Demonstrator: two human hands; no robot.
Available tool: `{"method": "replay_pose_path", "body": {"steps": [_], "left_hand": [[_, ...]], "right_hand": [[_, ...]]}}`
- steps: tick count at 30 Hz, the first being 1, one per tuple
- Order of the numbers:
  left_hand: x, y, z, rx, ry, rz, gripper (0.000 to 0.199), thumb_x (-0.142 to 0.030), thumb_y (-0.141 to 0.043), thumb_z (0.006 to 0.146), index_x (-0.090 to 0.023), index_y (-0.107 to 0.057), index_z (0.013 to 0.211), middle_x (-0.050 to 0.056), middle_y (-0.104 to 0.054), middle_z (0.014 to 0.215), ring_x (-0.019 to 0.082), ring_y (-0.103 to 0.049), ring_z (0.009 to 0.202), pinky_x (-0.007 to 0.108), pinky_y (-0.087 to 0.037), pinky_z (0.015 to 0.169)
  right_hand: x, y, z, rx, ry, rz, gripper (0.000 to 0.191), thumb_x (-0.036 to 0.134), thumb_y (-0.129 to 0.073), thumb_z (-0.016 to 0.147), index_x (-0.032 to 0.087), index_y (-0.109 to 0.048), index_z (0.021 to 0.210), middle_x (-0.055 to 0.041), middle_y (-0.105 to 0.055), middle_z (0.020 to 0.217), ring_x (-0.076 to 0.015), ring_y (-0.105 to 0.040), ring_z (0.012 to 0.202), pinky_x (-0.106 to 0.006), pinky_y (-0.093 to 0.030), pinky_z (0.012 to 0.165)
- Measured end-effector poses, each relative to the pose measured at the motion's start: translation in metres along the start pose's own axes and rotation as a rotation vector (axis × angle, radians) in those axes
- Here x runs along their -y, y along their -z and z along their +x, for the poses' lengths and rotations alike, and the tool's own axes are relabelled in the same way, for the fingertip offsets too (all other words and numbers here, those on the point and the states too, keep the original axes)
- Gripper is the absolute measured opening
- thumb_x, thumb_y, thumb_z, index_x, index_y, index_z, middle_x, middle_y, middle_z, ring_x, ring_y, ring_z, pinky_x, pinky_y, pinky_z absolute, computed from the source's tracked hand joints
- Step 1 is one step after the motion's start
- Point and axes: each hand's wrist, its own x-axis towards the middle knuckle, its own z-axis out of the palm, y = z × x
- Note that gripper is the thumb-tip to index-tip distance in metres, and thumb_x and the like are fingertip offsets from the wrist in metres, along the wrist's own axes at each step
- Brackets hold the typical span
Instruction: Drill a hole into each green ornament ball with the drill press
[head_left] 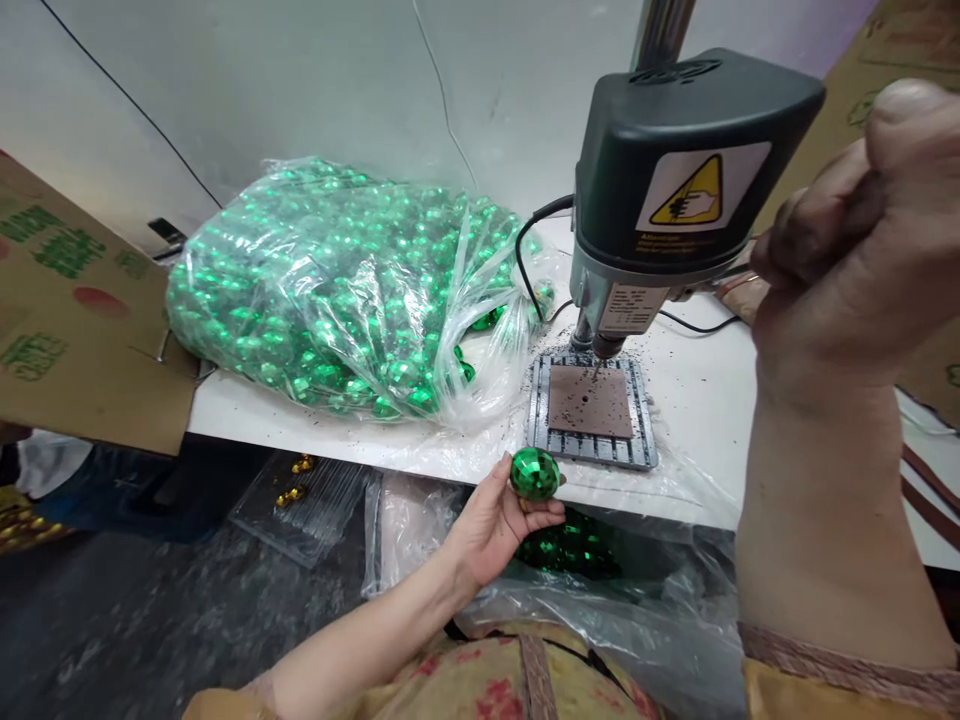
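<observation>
My left hand point(499, 525) holds a shiny green faceted ball point(535, 474) between thumb and fingers, just in front of the table edge. Behind the ball is the drill press point(694, 170), its bit point(598, 368) pointing down at a brown plate point(581, 420) with a small hole in it. That plate lies on the slotted metal base point(641, 440), strewn with dark shavings. On the right, my right hand point(847, 220) is raised and closed at the side of the drill head, around the feed handle, which the fingers mostly hide.
A large clear bag of green balls point(337, 290) rests on the white table point(705, 400), left of the drill. Below the edge, more green balls point(574, 545) lie in an open plastic bag. Cardboard point(90, 300) stands at far left. A black cable point(523, 255) loops behind the drill.
</observation>
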Motion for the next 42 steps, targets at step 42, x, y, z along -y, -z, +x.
{"method": "replay_pose_path", "body": {"steps": [42], "left_hand": [[-0.163, 0.019, 0.103, -0.381, -0.491, 2.246, 0.040, 0.009, -0.057, 0.082, -0.016, -0.072, 0.110, 0.018, -0.068, 0.118, 0.034, -0.070, 0.109, 0.045, -0.058, 0.092]], "right_hand": [[0.001, 0.004, -0.010, 0.025, 0.090, -0.005, 0.044, 0.022, -0.066, 0.085, 0.024, -0.039, 0.050, 0.0074, -0.034, 0.043, -0.0081, -0.030, 0.036, -0.033, -0.018, 0.038]]}}
